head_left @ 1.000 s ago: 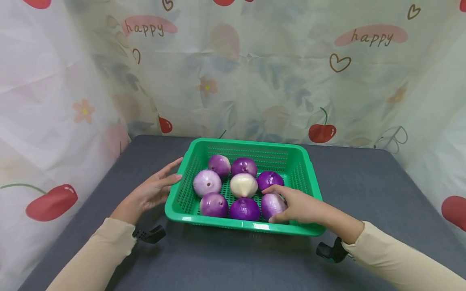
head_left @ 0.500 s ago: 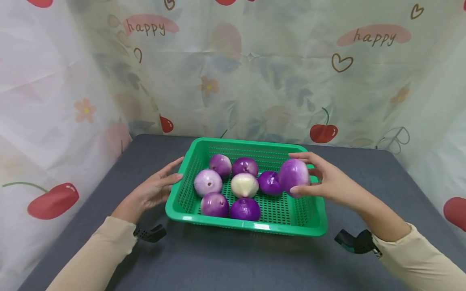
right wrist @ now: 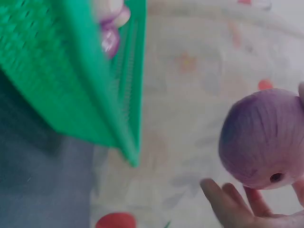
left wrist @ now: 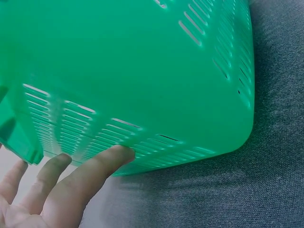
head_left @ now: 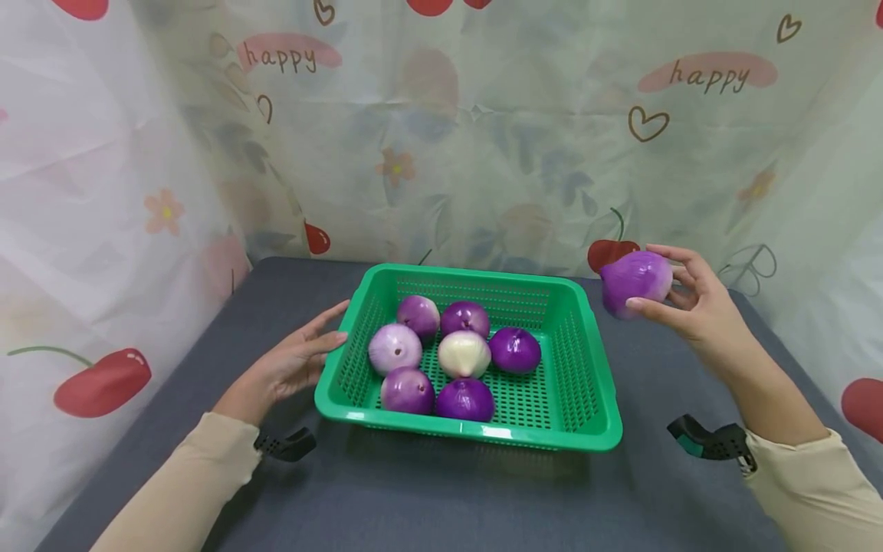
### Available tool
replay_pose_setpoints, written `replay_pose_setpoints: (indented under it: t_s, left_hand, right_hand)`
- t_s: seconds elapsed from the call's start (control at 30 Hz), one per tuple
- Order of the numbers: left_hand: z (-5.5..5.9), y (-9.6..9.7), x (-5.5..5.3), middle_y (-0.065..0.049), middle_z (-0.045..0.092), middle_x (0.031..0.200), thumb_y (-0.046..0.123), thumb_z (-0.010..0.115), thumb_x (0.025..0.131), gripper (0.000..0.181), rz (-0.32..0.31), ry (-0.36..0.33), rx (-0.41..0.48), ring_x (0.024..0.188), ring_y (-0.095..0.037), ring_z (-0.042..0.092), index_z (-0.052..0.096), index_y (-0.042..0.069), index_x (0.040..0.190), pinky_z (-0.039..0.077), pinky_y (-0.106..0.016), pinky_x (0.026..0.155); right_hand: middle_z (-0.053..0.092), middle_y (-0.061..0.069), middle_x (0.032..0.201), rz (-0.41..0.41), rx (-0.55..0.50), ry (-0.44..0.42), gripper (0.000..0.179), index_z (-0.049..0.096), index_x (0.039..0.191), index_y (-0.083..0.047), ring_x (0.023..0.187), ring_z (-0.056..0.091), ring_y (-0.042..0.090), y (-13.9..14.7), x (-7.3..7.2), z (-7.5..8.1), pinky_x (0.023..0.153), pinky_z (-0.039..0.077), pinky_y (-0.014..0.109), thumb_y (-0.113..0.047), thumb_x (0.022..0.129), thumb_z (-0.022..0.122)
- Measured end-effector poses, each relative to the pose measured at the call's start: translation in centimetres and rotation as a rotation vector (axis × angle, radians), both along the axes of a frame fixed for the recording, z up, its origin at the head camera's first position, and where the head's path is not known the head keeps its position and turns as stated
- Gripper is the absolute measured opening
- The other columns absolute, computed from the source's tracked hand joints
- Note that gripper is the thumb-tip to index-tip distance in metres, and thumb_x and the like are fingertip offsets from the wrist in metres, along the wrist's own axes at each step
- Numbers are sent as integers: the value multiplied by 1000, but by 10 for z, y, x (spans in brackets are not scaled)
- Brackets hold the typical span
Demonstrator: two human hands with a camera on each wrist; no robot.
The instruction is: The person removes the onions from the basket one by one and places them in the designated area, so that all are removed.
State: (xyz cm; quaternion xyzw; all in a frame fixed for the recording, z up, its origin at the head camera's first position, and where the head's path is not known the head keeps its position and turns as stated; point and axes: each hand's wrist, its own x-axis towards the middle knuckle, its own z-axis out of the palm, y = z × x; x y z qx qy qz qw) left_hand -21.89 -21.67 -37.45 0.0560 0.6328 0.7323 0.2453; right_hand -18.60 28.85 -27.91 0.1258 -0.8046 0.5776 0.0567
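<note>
My right hand (head_left: pixel 700 307) holds a purple onion (head_left: pixel 636 284) in the air, beyond the right side of a green plastic basket (head_left: pixel 600 383). In the right wrist view the onion (right wrist: pixel 263 137) shows a small dark hole at one end. Several more onions sit in the basket, mostly purple, with a white one (head_left: pixel 464 354) in the middle and a dark purple onion (head_left: pixel 515 350) at its right. My left hand (head_left: pixel 290 364) touches the basket's left side with fingers extended. In the left wrist view the left hand's fingers (left wrist: pixel 90 175) lie against the slotted basket wall (left wrist: pixel 118 95).
The basket stands on a dark grey table (head_left: pixel 428 498). A curtain (head_left: pixel 483 153) printed with cherries, flowers and "happy" hangs behind it and along both sides. A black camera strap (head_left: pixel 710 441) is on the right wrist, another strap (head_left: pixel 286 445) on the left.
My right hand has gripped the onion at the basket's front right, lifted it out and carried it right and away over the rim. The left hand has stayed at the basket's side.
</note>
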Motion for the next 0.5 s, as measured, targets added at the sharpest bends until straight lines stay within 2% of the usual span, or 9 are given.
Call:
replay_pose_setpoints:
  t_s: [0.17, 0.3, 0.4, 0.5]
  left_hand:
    - [-1, 0, 0, -19, 33, 144, 18, 51, 102, 71, -4, 4, 1, 108, -23, 65, 9, 33, 156, 53, -50, 87]
    - [0, 0, 0, -18, 35, 143, 18, 52, 102, 71, -2, 3, 0, 108, -23, 65, 9, 33, 156, 53, -50, 87]
    - [0, 0, 0, -17, 36, 142, 18, 51, 102, 71, -2, -1, 4, 108, -23, 65, 9, 33, 156, 54, -50, 87]
    - [1, 0, 0, -18, 34, 143, 18, 51, 102, 71, -4, -2, 5, 108, -22, 65, 9, 34, 156, 54, -49, 87]
  right_hand:
    - [49, -7, 117, -64, -59, 1, 59, 37, 138, -25, 101, 58, -3, 16, -12, -18, 77, 48, 8, -3, 91, 65]
    - [42, -10, 117, -129, -42, -48, 54, 33, 132, -28, 99, 54, 1, 27, -22, -32, 75, 49, 9, -11, 92, 66]
    - [34, -6, 118, -180, -35, -104, 55, 31, 130, -27, 101, 48, 7, 34, -29, -44, 73, 51, 10, -16, 91, 68]
    - [29, 5, 124, -227, 33, -153, 64, 27, 138, -16, 108, 44, 17, 38, -37, -56, 71, 51, 10, -23, 90, 70]
